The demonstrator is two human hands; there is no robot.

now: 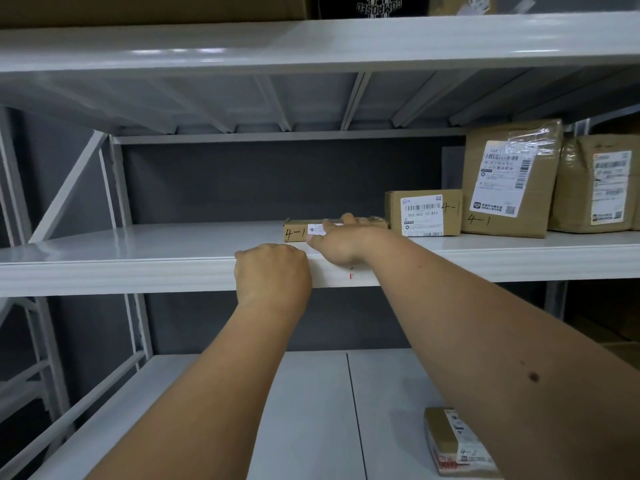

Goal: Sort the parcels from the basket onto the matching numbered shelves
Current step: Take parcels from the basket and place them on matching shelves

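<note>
- Now a flat parcel [300, 230] marked 4-1 is pressed onto the middle shelf [138, 244] by the right hand [341, 242], fingers laid straight on top, beside other 4-1 boxes (matching numbers).
- The shelf edge is touched by the left hand [272, 271], fingers curled, nothing held, probably for support.

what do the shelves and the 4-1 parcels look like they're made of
The shelf looks like metal with a glossy pale grey coat: thin folded edges, ribs under the deck above, soft glare. The flat parcel under the right hand and the small box look like plain matte brown cardboard with paper labels. The tall parcel also carries shiny clear tape.
</note>
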